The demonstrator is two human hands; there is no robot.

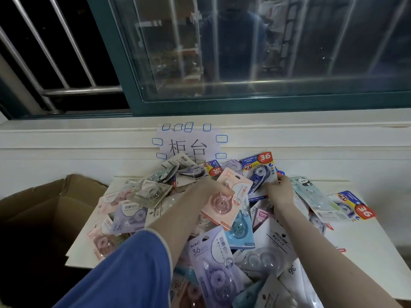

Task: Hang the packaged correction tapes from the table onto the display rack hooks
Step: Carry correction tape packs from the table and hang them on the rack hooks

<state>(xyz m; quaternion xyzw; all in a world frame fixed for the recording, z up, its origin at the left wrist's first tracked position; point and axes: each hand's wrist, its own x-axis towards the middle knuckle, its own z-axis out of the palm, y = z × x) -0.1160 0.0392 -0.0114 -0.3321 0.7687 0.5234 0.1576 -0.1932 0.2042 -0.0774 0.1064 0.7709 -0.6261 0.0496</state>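
Observation:
A heap of packaged correction tapes (213, 258) covers the white table (360, 238) under the window. My left hand (211, 187) reaches over the heap and grips a pink packaged tape (231, 196), lifted and tilted above the pile. To its right, my right hand (280, 192) grips the lower edge of a blue packaged tape (259, 172) marked 36, held nearly upright. A purple pack (211, 261) lies near me in front. No display rack or hooks are in view.
An open cardboard box (42, 210) stands at the table's left edge. A paper sign (189, 145) is taped to the white sill behind the heap. Above it is a green-framed window (133, 85). A panda-printed pack (311, 192) and another blue pack (353, 207) lie right.

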